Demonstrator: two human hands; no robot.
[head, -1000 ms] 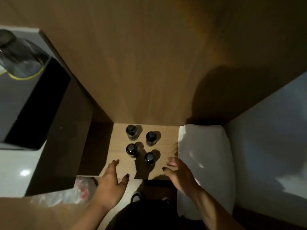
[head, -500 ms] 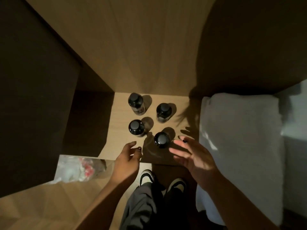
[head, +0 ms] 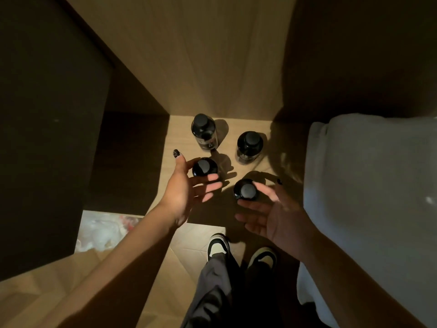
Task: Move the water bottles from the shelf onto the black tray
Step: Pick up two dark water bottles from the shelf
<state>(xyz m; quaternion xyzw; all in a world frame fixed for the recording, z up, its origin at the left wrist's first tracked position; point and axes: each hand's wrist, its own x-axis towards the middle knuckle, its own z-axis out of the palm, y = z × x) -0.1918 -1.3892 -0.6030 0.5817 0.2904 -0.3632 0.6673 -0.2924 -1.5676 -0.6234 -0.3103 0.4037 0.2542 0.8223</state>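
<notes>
Black-capped water bottles, four of them, stand upright on the pale wood shelf (head: 179, 138), and I judge I am at the very first step: reaching in to take the front pair. My left hand (head: 182, 188) is spread, fingers (head: 210, 185) relaxed just in front of the near left bottle (head: 204, 167), thumb up beside its cap; whether skin touches it I cannot tell. My right hand (head: 276, 214) is likewise spread, palm up, fingers (head: 264, 190) just beside the near right bottle (head: 246, 192), gripping nothing. Beyond my fingertips stand the far left bottle (head: 203, 132) and the far right bottle (head: 250, 145). Their contents I cannot make out in this dim light. The next move, I think, calls for curling round each neck and lifting straight up. The black tray is out of sight. A white cloth (head: 369, 185) lies just right of my right fingers.
</notes>
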